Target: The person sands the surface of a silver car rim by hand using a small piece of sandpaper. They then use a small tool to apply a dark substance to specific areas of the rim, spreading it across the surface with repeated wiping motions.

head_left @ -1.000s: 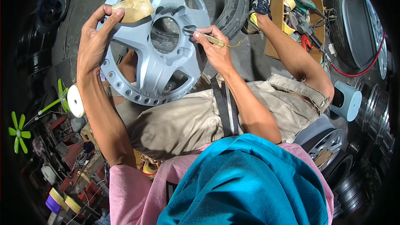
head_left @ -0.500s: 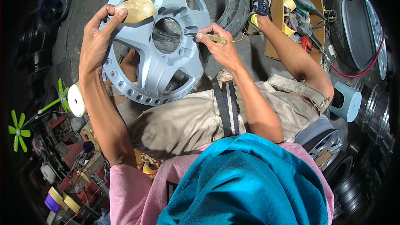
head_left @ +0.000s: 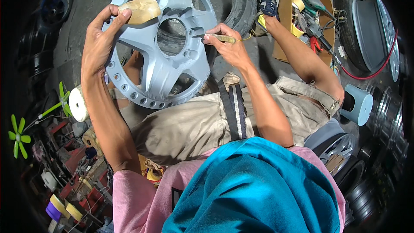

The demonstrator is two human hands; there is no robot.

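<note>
A light grey, five-spoked wheel centre (head_left: 152, 67), with round holes along its outer edge, stands tilted above my lap. My left hand (head_left: 97, 45) pinches a flat, tan, paper-like piece (head_left: 141, 10) between thumb and fingers, over the upper left spoke and rim. In my right hand (head_left: 232, 48) is a slim tool (head_left: 226, 39) with a tan handle and a narrow grey tip. That tip reaches a recess beside the wheel's central hole; whether it touches the surface I cannot tell. A thin yellow string trails from the handle's end.
Past the wheel lies a dark tyre (head_left: 243, 4). A cardboard box (head_left: 282, 45) of tape rolls and power tools sits at far right, with a red hose (head_left: 366, 78) beside it. Right of my knee is a light blue stool (head_left: 365, 105). A green-bladed fan (head_left: 18, 136) stands left.
The view has shifted very slightly. Both hands keep their holds, and the tool's tip stays at the same recess.
</note>
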